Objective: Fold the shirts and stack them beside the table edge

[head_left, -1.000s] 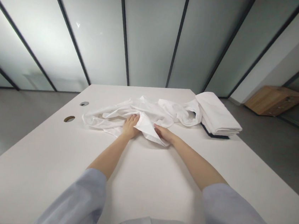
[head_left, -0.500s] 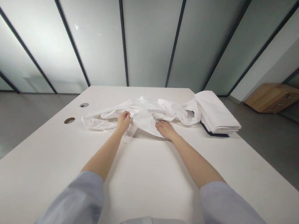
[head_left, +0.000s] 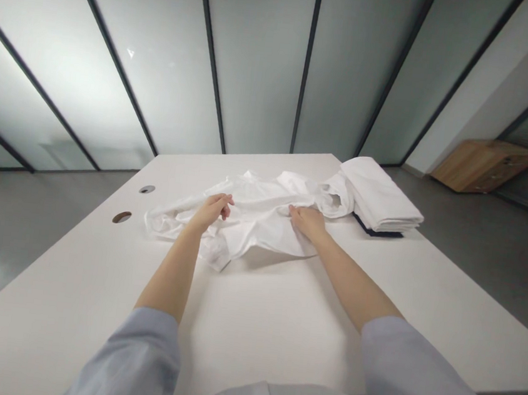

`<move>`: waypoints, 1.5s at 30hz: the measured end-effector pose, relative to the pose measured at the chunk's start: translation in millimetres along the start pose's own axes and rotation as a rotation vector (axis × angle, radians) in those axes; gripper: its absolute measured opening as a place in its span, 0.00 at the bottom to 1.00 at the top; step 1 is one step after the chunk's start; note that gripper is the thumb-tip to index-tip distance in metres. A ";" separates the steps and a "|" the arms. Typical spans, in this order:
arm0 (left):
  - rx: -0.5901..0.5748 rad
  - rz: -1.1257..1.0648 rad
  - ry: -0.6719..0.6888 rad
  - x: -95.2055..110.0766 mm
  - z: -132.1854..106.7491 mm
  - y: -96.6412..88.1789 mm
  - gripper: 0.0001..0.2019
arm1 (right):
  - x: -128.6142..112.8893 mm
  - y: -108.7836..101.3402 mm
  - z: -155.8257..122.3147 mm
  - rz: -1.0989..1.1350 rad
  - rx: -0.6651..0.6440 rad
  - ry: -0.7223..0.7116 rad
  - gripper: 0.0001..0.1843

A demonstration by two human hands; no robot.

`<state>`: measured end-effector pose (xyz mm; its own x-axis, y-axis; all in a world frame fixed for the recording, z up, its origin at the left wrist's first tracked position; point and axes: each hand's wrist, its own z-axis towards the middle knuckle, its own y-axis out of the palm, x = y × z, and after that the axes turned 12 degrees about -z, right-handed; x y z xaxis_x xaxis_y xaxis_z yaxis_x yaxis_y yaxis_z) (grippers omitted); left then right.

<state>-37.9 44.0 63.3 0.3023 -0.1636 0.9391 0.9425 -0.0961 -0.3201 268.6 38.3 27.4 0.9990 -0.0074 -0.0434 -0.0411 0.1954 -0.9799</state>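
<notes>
A crumpled white garment (head_left: 265, 229), perhaps a shirt, lies spread across the middle of the table, full of folds. Its kind is hard to make out. My left hand (head_left: 215, 210) is over its left part, fingers loosely bent and apart, holding nothing. On the right side, my right hand (head_left: 307, 222) pinches a fold of the fabric between thumb and fingers. A rolled or looped part (head_left: 337, 199) of white fabric lies beyond my right hand, against a folded stack of white cloth (head_left: 382, 194).
Under the folded stack is something dark and flat (head_left: 376, 229). Two round holes, one brown-rimmed (head_left: 121, 217) and one grey (head_left: 146, 189), are in the white tabletop (head_left: 255, 322) at left. Frosted glass panels (head_left: 259, 65) stand behind; a wooden cabinet (head_left: 484, 165) is on the floor at right.
My left hand has let go of the fabric and moved slightly left. My right hand, flat before, now pinches a fold slightly farther right. The garment's near edge has come toward me.
</notes>
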 end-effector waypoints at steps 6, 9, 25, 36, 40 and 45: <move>-0.112 0.558 -0.182 -34.8 8.5 -4.3 0.14 | -6.3 4.1 -2.9 0.077 0.051 -0.330 0.17; -0.116 0.640 -0.115 -48.9 9.8 11.1 0.16 | -13.0 14.0 -4.8 0.102 0.009 -0.459 0.19; 0.292 0.815 -0.324 -60.7 -4.0 -19.8 0.16 | 9.7 35.8 4.6 -0.100 -0.121 0.009 0.27; 0.102 0.910 -0.270 -52.3 -3.7 12.8 0.26 | 8.2 33.0 0.9 -0.121 -0.114 -0.006 0.27; 0.108 0.522 -0.152 -44.8 6.9 26.6 0.23 | 6.2 33.0 -0.5 -0.130 -0.116 -0.019 0.27; 0.098 -0.053 -0.072 -37.7 19.8 36.6 0.29 | -0.7 33.7 -2.8 -0.133 -0.122 -0.057 0.26</move>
<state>-12.0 66.1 18.6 0.2582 -0.0897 0.9619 0.9657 -0.0057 -0.2597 266.5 42.1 -6.1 0.9949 0.0314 0.0955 0.0929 0.0765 -0.9927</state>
